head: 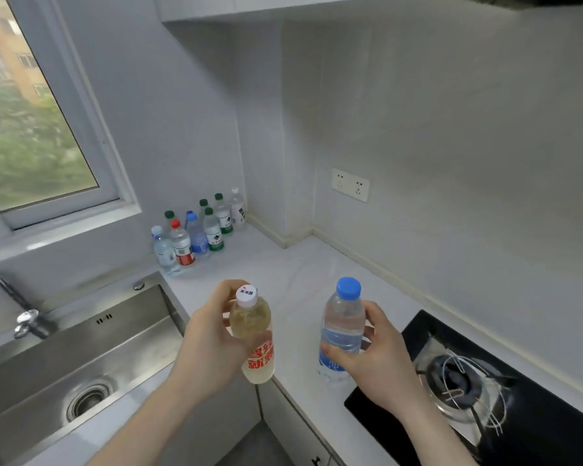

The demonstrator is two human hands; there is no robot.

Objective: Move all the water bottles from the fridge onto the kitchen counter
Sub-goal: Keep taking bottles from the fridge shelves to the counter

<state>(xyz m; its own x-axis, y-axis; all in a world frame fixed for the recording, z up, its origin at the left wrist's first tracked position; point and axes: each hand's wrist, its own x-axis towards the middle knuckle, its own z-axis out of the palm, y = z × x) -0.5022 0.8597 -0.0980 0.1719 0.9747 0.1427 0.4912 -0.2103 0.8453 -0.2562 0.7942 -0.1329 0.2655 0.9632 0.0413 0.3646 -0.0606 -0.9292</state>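
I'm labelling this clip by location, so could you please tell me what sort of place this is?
Most likely a small home kitchen: a steel sink sits left, a gas hob right, and a pale counter between them holds bottles.

Two bottles in hand: one white-capped (pixel 251 334) in the left hand (pixel 209 348), one blue-capped (pixel 342 327) in the right hand (pixel 374 361). Beyond both grips, a cluster of about eight bottles (pixel 199 233). One sink (pixel 64 361), one gas burner (pixel 465 381), two wall sockets (pixel 350 184).
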